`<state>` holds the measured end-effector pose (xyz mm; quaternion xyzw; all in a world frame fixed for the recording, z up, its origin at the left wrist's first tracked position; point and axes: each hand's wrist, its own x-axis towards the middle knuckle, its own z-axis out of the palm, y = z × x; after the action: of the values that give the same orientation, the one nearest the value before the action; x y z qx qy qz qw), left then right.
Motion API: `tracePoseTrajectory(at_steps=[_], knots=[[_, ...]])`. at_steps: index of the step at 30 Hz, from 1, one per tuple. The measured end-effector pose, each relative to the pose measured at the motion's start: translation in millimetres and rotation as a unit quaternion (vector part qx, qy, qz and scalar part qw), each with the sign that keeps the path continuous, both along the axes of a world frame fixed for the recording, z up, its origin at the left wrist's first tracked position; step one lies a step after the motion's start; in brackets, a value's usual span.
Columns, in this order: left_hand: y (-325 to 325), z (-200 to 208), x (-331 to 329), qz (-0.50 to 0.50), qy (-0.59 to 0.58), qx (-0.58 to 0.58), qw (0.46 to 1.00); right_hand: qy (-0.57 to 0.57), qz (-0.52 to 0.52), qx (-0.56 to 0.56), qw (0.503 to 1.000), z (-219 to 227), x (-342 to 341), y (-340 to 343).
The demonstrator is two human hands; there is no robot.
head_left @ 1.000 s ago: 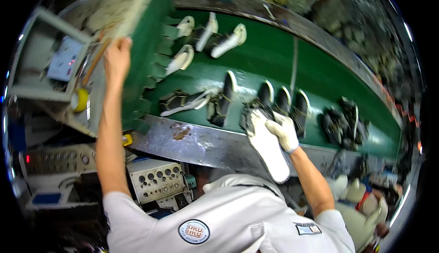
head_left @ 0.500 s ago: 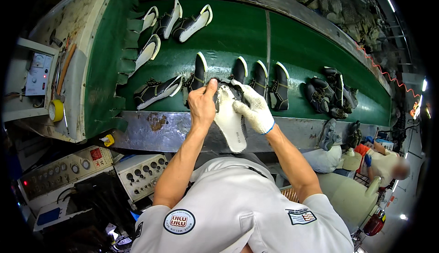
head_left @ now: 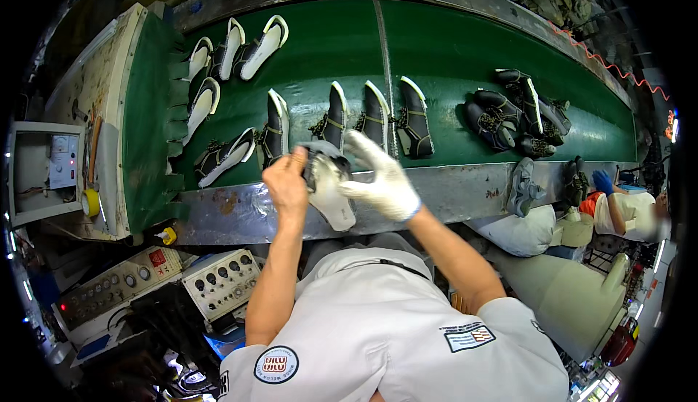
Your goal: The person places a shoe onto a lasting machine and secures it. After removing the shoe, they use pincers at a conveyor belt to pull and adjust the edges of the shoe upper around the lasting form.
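Observation:
My bare left hand [head_left: 286,184] grips a dark shoe upper [head_left: 332,202] by its edge, the pale underside facing up and its narrower end toward me. Beside its other edge, my right hand [head_left: 382,182], in a white knit glove, has its fingers spread, the thumb close to or touching the upper. Motion blurs that hand and the upper's dark end. Just beyond them, a row of black shoes with white-edged soles lies on the green belt, among them one [head_left: 416,120] on the right and one [head_left: 227,156] on the left.
More shoes, such as one [head_left: 263,49], lie at the belt's far left. Dark shoes [head_left: 502,118] are heaped on the right. A metal ledge [head_left: 436,202] edges the green belt [head_left: 320,46]. Control panels [head_left: 222,282] stand at lower left. Another person [head_left: 629,213] is at far right.
My right hand has come off the upper's dark end, its fingers spreading. The left keeps hold of the upper. The whole view has shifted, so the belt and shoes appear further left.

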<state>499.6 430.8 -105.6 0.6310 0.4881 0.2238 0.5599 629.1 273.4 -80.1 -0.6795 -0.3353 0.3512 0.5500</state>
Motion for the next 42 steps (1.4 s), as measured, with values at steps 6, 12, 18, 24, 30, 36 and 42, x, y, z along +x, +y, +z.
tracePoseTrajectory(at_steps=[6,12,18,24,30,36,42], knots=[[-80.6,-24.2,36.5,-0.036,-0.089,0.122,0.988,-0.009,-0.145,0.035,0.989,-47.2,10.9,-31.7],[-130.9,-31.1,79.8,0.009,-0.023,0.162,0.986,0.159,-0.236,-0.003,0.959,-57.5,34.7,-66.0],[-151.4,-35.9,102.8,0.036,-0.019,0.086,0.995,0.126,-0.260,0.005,0.957,-71.3,60.4,-87.4],[-154.8,-50.4,108.9,0.008,-0.018,0.045,0.999,0.063,-0.276,-0.054,0.958,-82.3,73.2,-97.6],[-146.9,-57.0,110.0,-0.038,0.009,-0.048,0.998,0.085,-0.258,-0.081,0.959,-109.5,80.3,-107.2],[-130.6,-94.4,92.1,0.005,-0.039,-0.331,0.943,0.335,-0.221,-0.060,0.914,-132.6,87.6,-117.9],[-141.6,-121.0,70.4,0.097,-0.036,-0.344,0.933,0.309,-0.148,-0.079,0.936,-137.2,77.1,-124.4]])
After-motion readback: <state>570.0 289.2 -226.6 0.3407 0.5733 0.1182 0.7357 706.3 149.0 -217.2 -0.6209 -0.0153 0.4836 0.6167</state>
